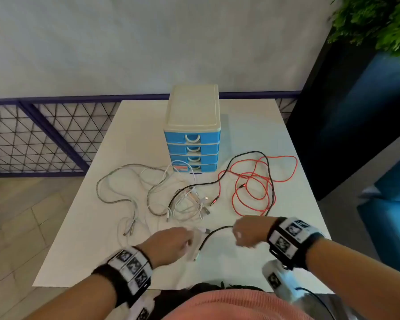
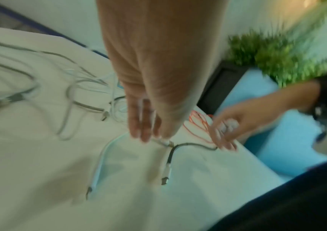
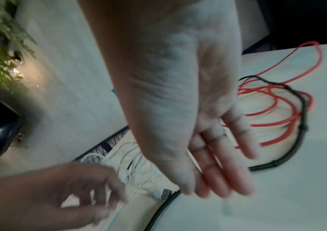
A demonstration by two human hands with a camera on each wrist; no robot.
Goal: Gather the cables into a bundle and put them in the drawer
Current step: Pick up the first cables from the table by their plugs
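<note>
Judging task barely begun: red cord (image 1: 280,156), black cord (image 1: 218,229), white leads (image 1: 189,204), grey braided cord (image 1: 97,187) loose on white table (image 1: 252,125), nearer me than blue plastic drawer cabinet (image 1: 192,144), drawers closed. My right hand (image 1: 249,232) straight-fingered over black cord; left hand (image 1: 171,242) at white leads, grip unclear.

legible text: none | red label (image 1: 181,168) on drawer (image 1: 207,167): unreadable

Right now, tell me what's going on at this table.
A person reaches for loose cables on the white table. The left hand touches the end of a white cable near the front edge; the right hand, fingers straight, is at the black cable beside it. The red cable and grey cable lie untouched. The drawer unit behind has all drawers closed.
</note>
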